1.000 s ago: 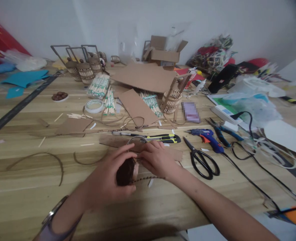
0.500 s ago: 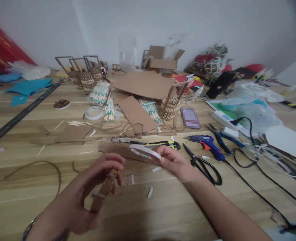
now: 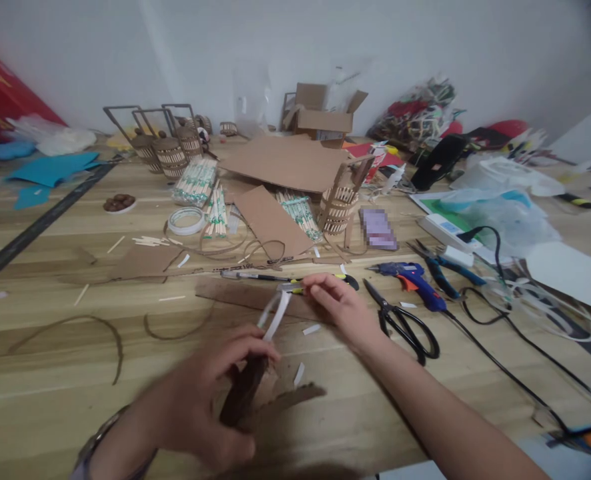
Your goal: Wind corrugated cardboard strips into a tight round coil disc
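My left hand [image 3: 210,393] is curled round a brown cardboard piece [image 3: 245,393], blurred by motion. A loop of white tape [image 3: 277,319] rises from its fingertips towards my right hand [image 3: 338,303]. My right hand is closed in a pinch at the loop's upper end, over a yellow and black cutter [image 3: 350,282]; what its fingertips grip is too small to tell. Under the hands lies a long brown cardboard strip [image 3: 225,295]. Small white tape pieces [image 3: 299,375] are scattered on the wooden table [image 3: 360,420].
Black scissors [image 3: 400,323], a blue glue gun [image 3: 415,283] and pliers [image 3: 440,270] lie at the right, with cables beside them. A slatted bucket [image 3: 339,210] stands behind. Further back are cardboard sheets [image 3: 285,160], stick bundles [image 3: 195,180] and more buckets [image 3: 170,157].
My left hand has moved right and turned, with the cardboard piece. The tape loop now stands between both hands, while my right hand has shifted slightly up.
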`<state>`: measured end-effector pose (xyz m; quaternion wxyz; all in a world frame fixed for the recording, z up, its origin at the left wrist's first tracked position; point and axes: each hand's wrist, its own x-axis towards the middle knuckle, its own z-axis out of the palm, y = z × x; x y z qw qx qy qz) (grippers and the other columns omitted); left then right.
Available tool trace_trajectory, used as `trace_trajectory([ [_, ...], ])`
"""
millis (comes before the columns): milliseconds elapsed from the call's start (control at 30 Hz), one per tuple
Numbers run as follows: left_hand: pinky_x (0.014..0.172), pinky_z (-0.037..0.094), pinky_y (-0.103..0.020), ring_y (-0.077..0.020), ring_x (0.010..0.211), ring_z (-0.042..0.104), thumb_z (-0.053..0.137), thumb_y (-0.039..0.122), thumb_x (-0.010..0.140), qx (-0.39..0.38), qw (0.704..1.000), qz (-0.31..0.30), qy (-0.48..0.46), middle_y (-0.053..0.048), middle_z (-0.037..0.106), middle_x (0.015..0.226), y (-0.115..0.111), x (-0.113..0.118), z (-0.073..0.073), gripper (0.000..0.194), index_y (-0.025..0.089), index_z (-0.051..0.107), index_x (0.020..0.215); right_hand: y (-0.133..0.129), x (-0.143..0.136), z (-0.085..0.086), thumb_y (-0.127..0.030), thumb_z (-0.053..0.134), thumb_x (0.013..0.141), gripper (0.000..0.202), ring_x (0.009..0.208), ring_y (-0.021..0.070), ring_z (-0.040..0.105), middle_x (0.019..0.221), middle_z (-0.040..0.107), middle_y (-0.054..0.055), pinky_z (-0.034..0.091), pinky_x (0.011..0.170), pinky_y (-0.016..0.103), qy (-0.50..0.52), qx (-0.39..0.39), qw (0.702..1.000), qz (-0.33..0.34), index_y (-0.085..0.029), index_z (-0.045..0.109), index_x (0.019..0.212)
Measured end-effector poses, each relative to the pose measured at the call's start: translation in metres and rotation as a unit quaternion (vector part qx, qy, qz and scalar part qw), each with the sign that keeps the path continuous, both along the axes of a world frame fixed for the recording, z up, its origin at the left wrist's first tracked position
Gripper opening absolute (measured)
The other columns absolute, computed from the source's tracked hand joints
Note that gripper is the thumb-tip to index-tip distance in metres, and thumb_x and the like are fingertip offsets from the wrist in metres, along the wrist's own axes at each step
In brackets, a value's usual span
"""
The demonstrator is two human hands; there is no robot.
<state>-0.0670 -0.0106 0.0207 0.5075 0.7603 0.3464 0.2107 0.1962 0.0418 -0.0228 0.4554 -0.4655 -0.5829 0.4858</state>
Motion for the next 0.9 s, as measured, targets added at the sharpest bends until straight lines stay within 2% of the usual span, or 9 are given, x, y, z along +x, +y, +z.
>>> trace_trajectory([
  [33,0.093,0.056,-0.042,-0.0304,0.113,0.063,0.079,0.03,0.062,0.045,0.998,0.026,0.04,-0.007,0.06,0.13,0.0,0.003,-0.002,0.064,0.031,0.06,0.122,-0.001,0.0,0.003,-0.039,0.059,0.093,0.019,0.089,0.0213,0.063,0.096,0.068,0.006,0.049,0.082,0.037,-0.058,0.069,0.995,-0.044,-0.023,0.066,0.1],
  [100,0.099,0.052,-0.046,-0.0326,0.116,0.061,0.077,0.025,0.061,0.105,0.986,0.056,0.112,-0.008,0.06,0.13,0.0,0.009,-0.006,0.063,0.027,0.059,0.121,-0.005,-0.002,0.01,-0.026,0.055,0.095,0.014,0.097,0.0225,0.062,0.101,0.068,0.007,0.048,0.086,0.038,-0.173,0.223,0.956,-0.08,-0.023,0.067,0.101],
  [167,0.097,0.053,-0.049,-0.0351,0.114,0.063,0.077,0.025,0.061,0.137,0.975,0.054,0.169,-0.011,0.061,0.129,-0.001,0.016,-0.009,0.061,0.023,0.06,0.119,-0.012,-0.005,0.017,-0.017,0.054,0.094,0.019,0.099,0.0222,0.061,0.103,0.068,0.008,0.047,0.085,0.037,-0.259,0.344,0.9,-0.071,-0.024,0.069,0.104],
  [267,0.093,0.055,-0.053,-0.038,0.11,0.066,0.076,0.027,0.062,0.177,0.959,0.05,0.215,-0.015,0.062,0.13,-0.004,0.023,-0.013,0.06,0.021,0.06,0.12,-0.021,-0.013,0.021,-0.017,0.058,0.095,0.019,0.089,0.0201,0.061,0.098,0.069,0.006,0.044,0.077,0.035,-0.332,0.442,0.831,-0.056,-0.027,0.072,0.104],
  [367,0.09,0.057,-0.054,-0.039,0.108,0.067,0.075,0.03,0.064,0.204,0.949,0.049,0.234,-0.016,0.063,0.13,-0.007,0.025,-0.018,0.06,0.021,0.059,0.121,-0.023,-0.019,0.017,-0.021,0.059,0.097,0.019,0.083,0.0189,0.059,0.094,0.071,0.004,0.041,0.075,0.035,-0.382,0.462,0.799,-0.05,-0.03,0.075,0.1],
  [567,0.089,0.057,-0.054,-0.04,0.109,0.067,0.075,0.032,0.068,0.223,0.935,0.041,0.272,-0.017,0.063,0.132,-0.009,0.026,-0.02,0.058,0.02,0.059,0.123,-0.023,-0.017,0.007,-0.021,0.059,0.098,0.017,0.087,0.0194,0.059,0.096,0.073,0.002,0.036,0.083,0.037,-0.426,0.458,0.78,-0.026,-0.032,0.072,0.101],
  [800,0.08,0.059,-0.051,-0.0378,0.097,0.07,0.072,0.031,0.069,0.254,0.925,0.072,0.274,-0.017,0.065,0.127,-0.013,0.028,-0.028,0.057,0.019,0.06,0.123,-0.026,-0.017,0.009,-0.016,0.056,0.097,0.018,0.085,0.0188,0.057,0.094,0.073,-0.001,0.031,0.083,0.038,-0.477,0.46,0.749,-0.002,-0.029,0.068,0.094],
  [833,0.081,0.059,-0.05,-0.0374,0.098,0.07,0.072,0.031,0.069,0.258,0.926,0.076,0.266,-0.017,0.065,0.127,-0.014,0.028,-0.029,0.057,0.02,0.059,0.123,-0.025,-0.018,0.01,-0.017,0.057,0.096,0.016,0.083,0.019,0.056,0.091,0.073,0.0,0.031,0.082,0.038,-0.475,0.456,0.752,-0.006,-0.028,0.068,0.092],
  [900,0.083,0.059,-0.05,-0.0373,0.102,0.069,0.073,0.032,0.07,0.263,0.93,0.076,0.246,-0.016,0.065,0.128,-0.015,0.029,-0.031,0.058,0.02,0.057,0.125,-0.022,-0.02,0.011,-0.02,0.06,0.094,0.013,0.082,0.0196,0.056,0.086,0.071,0.001,0.032,0.08,0.038,-0.442,0.422,0.792,-0.013,-0.027,0.068,0.088],
])
